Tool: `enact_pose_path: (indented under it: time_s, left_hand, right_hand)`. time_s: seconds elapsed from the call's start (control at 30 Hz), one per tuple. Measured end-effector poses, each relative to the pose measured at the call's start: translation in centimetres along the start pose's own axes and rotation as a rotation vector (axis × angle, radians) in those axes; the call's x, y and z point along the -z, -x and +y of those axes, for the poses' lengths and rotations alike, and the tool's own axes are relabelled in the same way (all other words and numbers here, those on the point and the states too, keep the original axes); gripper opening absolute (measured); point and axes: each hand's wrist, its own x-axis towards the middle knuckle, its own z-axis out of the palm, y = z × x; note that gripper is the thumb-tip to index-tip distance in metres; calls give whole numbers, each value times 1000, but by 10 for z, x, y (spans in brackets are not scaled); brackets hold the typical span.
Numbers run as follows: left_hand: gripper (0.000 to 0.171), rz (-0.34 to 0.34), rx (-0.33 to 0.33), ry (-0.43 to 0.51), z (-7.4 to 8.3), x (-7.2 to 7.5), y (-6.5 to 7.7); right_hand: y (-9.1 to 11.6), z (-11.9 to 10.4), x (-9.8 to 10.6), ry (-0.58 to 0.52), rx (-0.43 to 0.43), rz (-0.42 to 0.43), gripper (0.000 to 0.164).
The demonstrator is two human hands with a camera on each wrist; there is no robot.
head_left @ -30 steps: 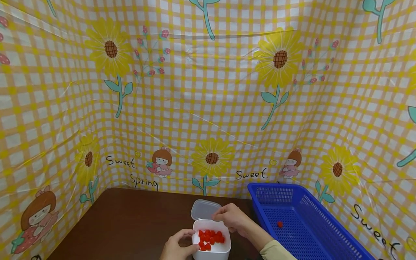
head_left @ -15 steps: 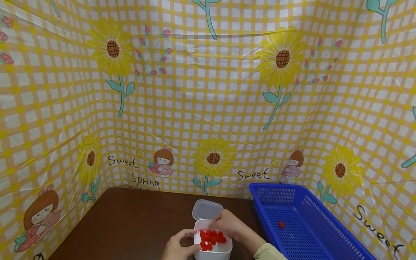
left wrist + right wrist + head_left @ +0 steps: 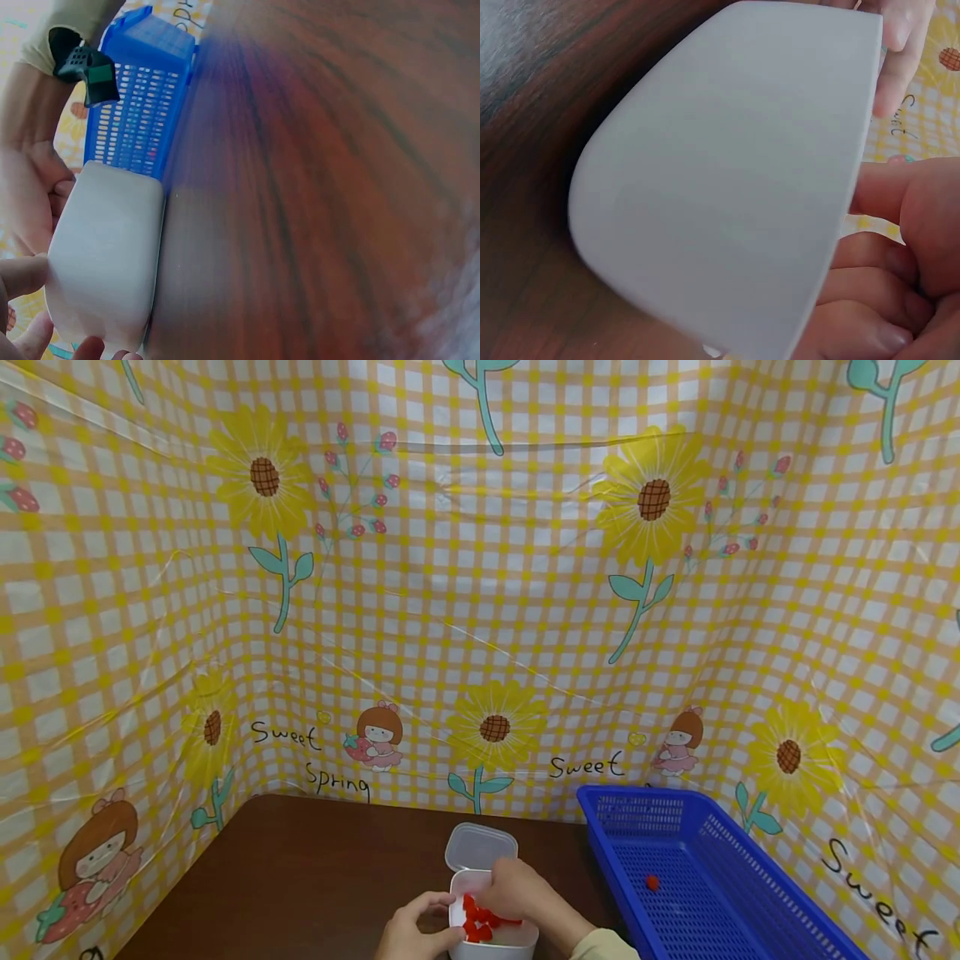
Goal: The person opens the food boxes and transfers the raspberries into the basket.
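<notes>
Deeper into the white box (image 3: 491, 951) goes the right grip (image 3: 519, 890), can't tell its catch; head view alone shows red pieces (image 3: 477, 914) inside; left grip (image 3: 411, 931) holds the box

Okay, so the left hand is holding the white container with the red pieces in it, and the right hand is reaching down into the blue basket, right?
Not quite: the head view shows the right hand in the white container, not the blue basket. The left hand does hold the container, with red pieces inside.
</notes>
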Motion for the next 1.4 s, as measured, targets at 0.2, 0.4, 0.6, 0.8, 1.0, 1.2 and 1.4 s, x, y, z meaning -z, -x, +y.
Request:
enact_pose_path:
  time_s: [0.2,0.4,0.6,0.8,1.0,1.2,1.4]
  left_hand:
    - [42,0,-24,-9,-1,2,0]
    - [41,-3,-1,-23,1,3,0]
    - [42,8,0,-38,2,2,1]
    - [41,10,3,-30,1,1,0]
    - [41,10,-6,-37,2,1,1]
    - [40,23,-7,-33,5,-1,2]
    - [39,34,8,-9,7,-2,4]
  right_hand:
    - [-4,-3,-2,-8,45,-28,22]
    - [-2,-11,-5,169,-32,64,26]
    - [-2,-9,-10,253,-42,64,27]
    - [-5,-3,-16,125,3,43,24]
    - [-5,0,-25,81,9,86,23]
    - [-3,2,-30,101,48,173,25]
    - [3,0,-34,118,97,224,32]
